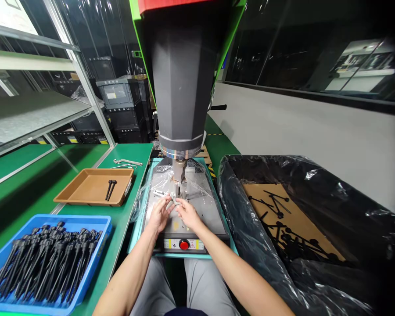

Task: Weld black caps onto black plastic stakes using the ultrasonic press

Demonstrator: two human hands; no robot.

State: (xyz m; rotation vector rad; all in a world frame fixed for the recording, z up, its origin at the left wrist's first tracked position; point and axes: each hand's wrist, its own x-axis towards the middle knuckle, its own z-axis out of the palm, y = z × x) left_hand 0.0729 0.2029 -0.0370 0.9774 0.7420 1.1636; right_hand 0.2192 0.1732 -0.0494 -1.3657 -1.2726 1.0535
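Observation:
Under the tip (180, 170) of a large grey press head stands a small metal fixture (177, 188) on a metal base plate (202, 193). My left hand (159, 214) is at the front left of the fixture, its thumb and fingers curled together. From the right, my right hand (188, 215) reaches in with fingertips pinched close to the left ones. Something small and pale sits between the fingertips, too small to name and partly hidden. A slotted metal bar (159, 193) lies on the plate beside my left hand.
A blue tray (105, 219) full of black bolt-like parts is at the left. Behind it, a brown tray (82, 186) holds two such parts. A wrench (128, 162) lies farther back. At the right, a plastic-lined bin (246, 219) holds several. A red button (184, 245) faces me.

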